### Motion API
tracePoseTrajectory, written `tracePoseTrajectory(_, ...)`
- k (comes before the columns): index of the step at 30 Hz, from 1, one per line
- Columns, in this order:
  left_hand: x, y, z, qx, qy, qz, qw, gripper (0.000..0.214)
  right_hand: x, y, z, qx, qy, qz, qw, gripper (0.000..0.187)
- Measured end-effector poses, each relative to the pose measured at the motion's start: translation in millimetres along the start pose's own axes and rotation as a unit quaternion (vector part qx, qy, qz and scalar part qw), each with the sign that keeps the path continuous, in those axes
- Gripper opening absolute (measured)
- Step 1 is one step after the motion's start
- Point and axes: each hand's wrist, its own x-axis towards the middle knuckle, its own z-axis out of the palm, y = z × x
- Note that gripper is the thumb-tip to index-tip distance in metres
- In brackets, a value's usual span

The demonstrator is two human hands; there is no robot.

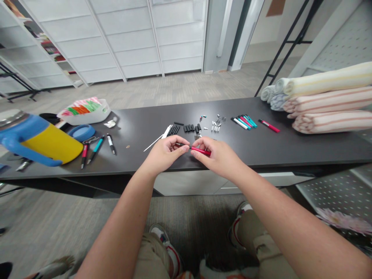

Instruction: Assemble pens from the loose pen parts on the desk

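Above the front edge of the dark table, my two hands meet around pen parts. My right hand pinches a red pen barrel. Between the fingers of my left hand is a thin black pen part, its tip at the barrel's left end; whether the two are joined I cannot tell. Just beyond my hands lie black grip sleeves, several black pieces, white refill sticks, and small silver and white pen tips.
Coloured pen barrels and a red pen lie to the right, near rolled striped towels. Leftward stand a blue-and-yellow jug, three pens including a teal one, a blue lid and a clear tub.
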Motion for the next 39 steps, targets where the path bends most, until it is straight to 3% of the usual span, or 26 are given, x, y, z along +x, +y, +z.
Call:
tracePoseTrajectory(4,0.2,0.3,-0.3,0.003,-0.001,-0.001,1.0,0.03,0.6,1.3,-0.1,-0.001,-0.004,-0.016,1.0,0.011)
tracePoseTrajectory(10,-0.2,-1.2,-0.3,0.006,0.0,0.0,1.0,0.031,2.1,3.4,0.0,-0.023,-0.008,-0.043,0.999,0.028)
tracePoseTrajectory(16,-0.6,-0.6,0.3,0.008,-0.002,-0.003,1.0,0.032,0.6,0.0,-0.6,0.009,-0.004,-0.005,1.0,0.012)
tracePoseTrajectory(35,-6.6,6.0,-0.3,0.055,-0.003,0.013,0.998,0.026,-2.9,-2.1,4.3,-0.124,-0.016,-0.033,0.992,0.022)
tracePoseTrajectory(39,-5.7,3.8,-3.1,0.065,-0.007,0.015,0.998,0.028,-2.6,-1.0,2.6,-0.099,-0.019,-0.031,0.994,0.022)
